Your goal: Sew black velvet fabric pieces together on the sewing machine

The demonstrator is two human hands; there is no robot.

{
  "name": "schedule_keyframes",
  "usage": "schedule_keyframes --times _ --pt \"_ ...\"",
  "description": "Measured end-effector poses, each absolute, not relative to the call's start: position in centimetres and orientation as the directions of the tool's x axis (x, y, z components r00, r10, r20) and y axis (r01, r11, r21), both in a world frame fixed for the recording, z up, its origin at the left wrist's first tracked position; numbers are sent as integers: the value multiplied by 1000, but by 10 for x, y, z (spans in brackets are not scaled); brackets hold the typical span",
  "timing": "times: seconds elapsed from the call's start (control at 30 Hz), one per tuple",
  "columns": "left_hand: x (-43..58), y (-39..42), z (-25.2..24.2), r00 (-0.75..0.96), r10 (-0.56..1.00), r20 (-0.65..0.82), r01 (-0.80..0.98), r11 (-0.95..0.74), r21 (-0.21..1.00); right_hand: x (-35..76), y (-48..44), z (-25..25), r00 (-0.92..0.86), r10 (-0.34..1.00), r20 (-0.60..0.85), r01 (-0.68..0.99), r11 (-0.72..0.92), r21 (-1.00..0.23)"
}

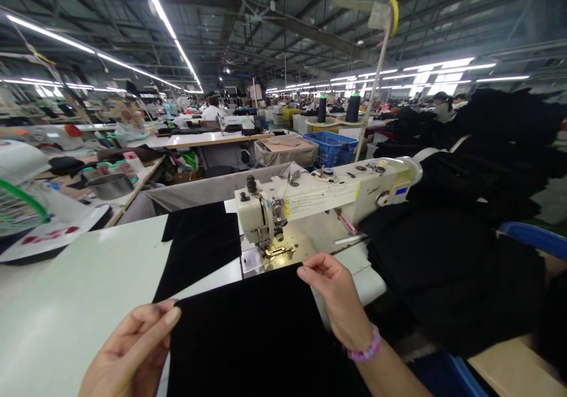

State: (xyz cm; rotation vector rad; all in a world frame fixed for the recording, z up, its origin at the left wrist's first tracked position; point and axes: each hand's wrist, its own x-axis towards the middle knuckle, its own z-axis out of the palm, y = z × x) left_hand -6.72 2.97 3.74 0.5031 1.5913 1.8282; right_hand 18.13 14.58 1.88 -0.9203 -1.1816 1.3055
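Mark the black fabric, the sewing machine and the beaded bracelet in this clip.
black fabric [248, 332]: head view, on the held panel's middle.
sewing machine [358, 183]: head view, on its white arm.
beaded bracelet [364, 345]: head view, on the beads at the wrist.

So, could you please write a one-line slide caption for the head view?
Left hand and right hand hold black fabric at a sewing machine.

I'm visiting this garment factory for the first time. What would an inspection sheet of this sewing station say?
Surface: pale sewing table, with a black fabric panel lying left of the machine.
Job's things: black fabric piece held just before the sewing machine.
Clutter: black fabric pile right of the machine.
Hands: left hand and right hand each pinch the piece's edge; beaded bracelet on the right wrist.
Cables: nothing seen.
Surroundings: blue plastic basket, thread cones, further workstations and co-workers under strip lights.
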Motion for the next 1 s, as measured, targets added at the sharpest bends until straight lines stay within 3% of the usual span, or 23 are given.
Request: schedule_keyframes --times 0.1,0.17,0.27,0.37,0.63,1.0 --pt "-76 30 58 -736 677 18 -51 -82 995 182 140 19 -194 973 127 -215 85 -973" --pt "-83 37 82 -706 698 122 140 -30 990 183 127 18 -307 929 206 -86 189 -978" --pt "-91 66 111 -481 856 190 470 69 880 186 100 8 -526 806 273 67 359 -931" --pt "-88 113 97 -174 981 87 646 46 762 186 80 -17 -645 661 383 24 519 -854" --pt "-55 176 -9 -185 982 37 664 97 741 198 86 -73 -599 453 661 79 854 -514" --pt "-60 193 -12 -171 985 37 713 98 695 193 99 -62 -549 447 706 226 893 -389"
